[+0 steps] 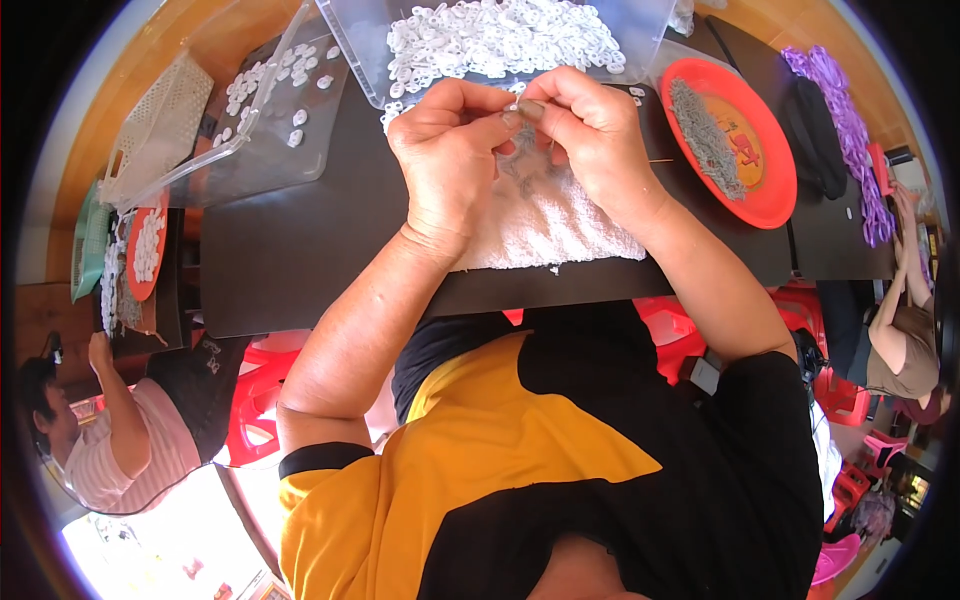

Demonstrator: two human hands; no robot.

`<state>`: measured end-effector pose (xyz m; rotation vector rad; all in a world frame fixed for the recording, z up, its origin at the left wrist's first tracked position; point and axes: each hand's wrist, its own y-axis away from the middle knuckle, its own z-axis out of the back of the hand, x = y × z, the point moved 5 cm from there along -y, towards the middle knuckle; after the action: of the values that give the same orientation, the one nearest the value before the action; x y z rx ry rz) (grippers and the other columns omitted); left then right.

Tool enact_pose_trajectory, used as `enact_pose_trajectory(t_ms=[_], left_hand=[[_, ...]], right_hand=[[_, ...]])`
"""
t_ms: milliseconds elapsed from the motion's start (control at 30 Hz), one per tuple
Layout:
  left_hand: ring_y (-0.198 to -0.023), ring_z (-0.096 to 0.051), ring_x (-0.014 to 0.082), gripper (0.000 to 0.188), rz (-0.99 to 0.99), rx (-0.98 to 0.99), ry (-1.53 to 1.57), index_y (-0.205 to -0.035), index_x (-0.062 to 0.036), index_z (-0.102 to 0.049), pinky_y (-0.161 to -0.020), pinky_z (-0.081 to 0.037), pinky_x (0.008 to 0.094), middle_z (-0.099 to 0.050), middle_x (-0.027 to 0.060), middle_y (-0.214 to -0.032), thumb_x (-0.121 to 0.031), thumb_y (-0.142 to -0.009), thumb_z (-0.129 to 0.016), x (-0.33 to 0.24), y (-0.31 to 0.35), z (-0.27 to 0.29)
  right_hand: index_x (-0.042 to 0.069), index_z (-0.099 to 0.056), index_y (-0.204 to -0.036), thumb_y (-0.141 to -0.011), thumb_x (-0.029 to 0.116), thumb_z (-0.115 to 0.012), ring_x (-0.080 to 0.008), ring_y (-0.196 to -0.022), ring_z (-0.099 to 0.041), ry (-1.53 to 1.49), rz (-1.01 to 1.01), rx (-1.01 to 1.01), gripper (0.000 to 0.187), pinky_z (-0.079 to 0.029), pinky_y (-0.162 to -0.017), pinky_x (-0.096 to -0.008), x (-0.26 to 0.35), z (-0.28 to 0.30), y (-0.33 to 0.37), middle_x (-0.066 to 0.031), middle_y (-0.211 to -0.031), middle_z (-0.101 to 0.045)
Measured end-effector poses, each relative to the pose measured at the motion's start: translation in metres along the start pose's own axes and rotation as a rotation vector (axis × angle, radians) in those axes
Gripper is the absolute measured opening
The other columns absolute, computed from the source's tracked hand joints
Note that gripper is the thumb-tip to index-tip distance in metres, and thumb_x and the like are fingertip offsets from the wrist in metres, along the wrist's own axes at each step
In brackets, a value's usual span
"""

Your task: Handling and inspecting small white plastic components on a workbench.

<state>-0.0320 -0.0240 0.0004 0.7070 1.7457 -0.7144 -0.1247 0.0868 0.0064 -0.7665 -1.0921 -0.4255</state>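
Many white pieces [505, 40] occupy the top-centre bin [358, 48], grey strands [708, 140] the upper-right tray [778, 190]; both hands' fingers [487, 131] [562, 121] pinch something tiny [516, 104].

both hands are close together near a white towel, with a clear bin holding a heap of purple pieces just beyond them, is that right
Not quite: the heaped pieces in the clear bin are white, not purple, as the head view shows. The left hand and right hand are indeed close together near the white towel, with the bin just beyond.
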Motion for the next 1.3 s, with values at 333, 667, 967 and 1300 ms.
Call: enact_pose_trajectory(t_ms=[333,667,967,1300], left_hand=[[-0.065,-0.061,0.0132,0.013,0.024,0.072,-0.001,-0.095,0.0063,-0.066,-0.054,-0.045,0.0238,-0.066,0.0095,-0.077,-0.002,-0.085,-0.066,-0.007,-0.001,-0.009],[-0.059,-0.052,0.0090,0.010,0.104,0.098,-0.192,-0.090,0.0030,-0.065,-0.050,-0.040,0.0230,-0.061,0.0043,-0.073,-0.006,-0.087,-0.066,-0.002,-0.005,-0.006],[-0.056,-0.050,0.0079,0.006,-0.009,0.004,-0.139,-0.087,0.0014,-0.061,-0.046,-0.036,0.0213,-0.058,0.0039,-0.068,-0.004,-0.090,-0.061,0.004,0.001,-0.012],[-0.054,-0.053,0.0087,0.004,0.157,0.039,-0.012,-0.087,0.0012,-0.062,-0.042,-0.039,0.0222,-0.059,0.0033,-0.071,-0.003,-0.088,-0.063,0.009,-0.003,-0.005]], right_hand=[[0.001,-0.061,-0.090,-0.089,0.005,-0.060,-0.0082,-0.061,-0.051,-0.016,0.036,-0.055,0.004,-0.043,-0.057,-0.0255,-0.002,0.010,-0.002,-0.0022,-0.067,-0.058],[0.001,-0.060,-0.090,-0.085,0.001,-0.061,-0.0156,-0.066,-0.060,0.090,0.119,-0.067,0.005,-0.048,-0.063,-0.0300,-0.001,0.012,-0.002,-0.0083,-0.073,-0.065],[0.001,-0.064,-0.087,-0.087,0.004,-0.062,-0.0054,-0.060,-0.053,-0.193,-0.186,-0.063,0.004,-0.043,-0.055,-0.0224,-0.001,0.000,0.005,-0.0005,-0.066,-0.059],[0.001,-0.064,-0.095,-0.088,0.002,-0.060,-0.0105,-0.067,-0.059,0.049,0.113,-0.106,0.008,-0.048,-0.063,-0.0261,0.001,0.014,-0.004,-0.0057,-0.073,-0.065]])
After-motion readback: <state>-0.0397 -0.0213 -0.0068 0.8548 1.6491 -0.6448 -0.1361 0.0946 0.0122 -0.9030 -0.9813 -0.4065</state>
